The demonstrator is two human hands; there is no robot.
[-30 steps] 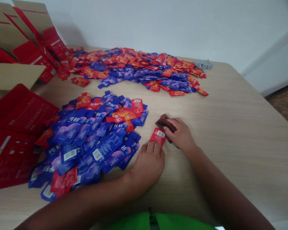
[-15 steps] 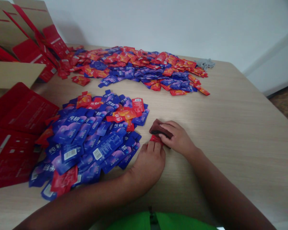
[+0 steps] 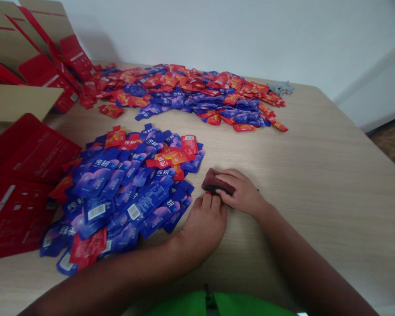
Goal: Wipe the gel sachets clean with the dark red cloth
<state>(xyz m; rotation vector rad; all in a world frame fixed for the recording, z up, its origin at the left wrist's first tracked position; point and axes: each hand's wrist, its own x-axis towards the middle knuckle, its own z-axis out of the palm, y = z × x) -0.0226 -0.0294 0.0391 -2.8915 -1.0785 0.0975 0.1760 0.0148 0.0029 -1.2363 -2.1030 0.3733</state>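
My right hand (image 3: 241, 192) is closed around a brown, block-like object (image 3: 211, 178) with a black lower edge; its exact kind is unclear. Under that edge a sliver of a red sachet (image 3: 209, 192) shows, pinched at its near side by my left hand (image 3: 206, 221). The fingers of both hands almost touch, low over the table. Just left of them spreads a heap of blue and red sachets (image 3: 118, 180), lying flat and overlapping, some with barcodes up.
A long pile of red and blue sachets (image 3: 197, 94) runs along the wall side of the table (image 3: 316, 175). Grey crumpled cloth (image 3: 282, 87) lies at its right end. Opened red cardboard boxes (image 3: 33, 149) with tan insides stand at the left.
My right hand has brought the brown object slightly down and left, over the red sachet, covering most of it. My left hand stays almost in place.
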